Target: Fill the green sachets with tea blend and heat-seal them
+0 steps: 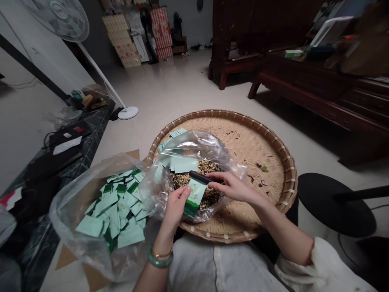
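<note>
While between both hands (pixel 178 207), a stiff mint-green paper sachet (pixel 195 197)

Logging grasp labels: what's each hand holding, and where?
Left hand pinches a mint-green sachet by its side edge; right hand grips a black clip-like tool by its end, which lies across the sachet's top.

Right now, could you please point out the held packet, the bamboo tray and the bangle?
Held packet (pixel 196 198), head view, on its pale face.
Bamboo tray (pixel 212 114), head view, on its far rim.
Bangle (pixel 160 259), head view, on its front.
</note>
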